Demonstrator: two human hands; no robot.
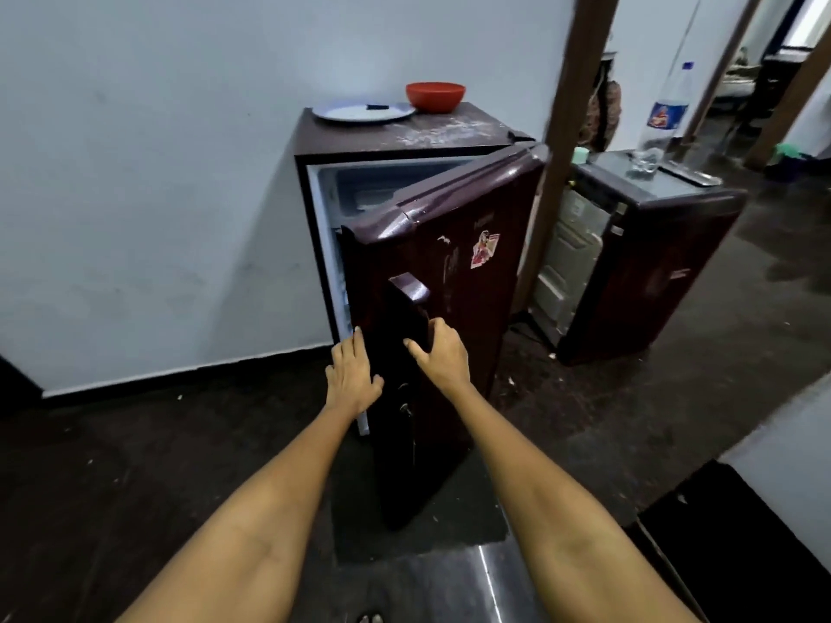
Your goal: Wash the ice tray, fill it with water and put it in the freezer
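The half-open glossy maroon fridge door (431, 281) is touched at its edge by the left hand (353, 379), fingers straight; its dark handle (407, 317) is gripped by the right hand (438, 353)

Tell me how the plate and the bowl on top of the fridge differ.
The plate is pale grey and flat, while the bowl is red and deep. The plate has a small dark object lying on it; what the bowl holds cannot be seen. The plate sits nearer the left edge, the bowl to its right and nearer the wall. Both rest upright on the fridge top, close together.
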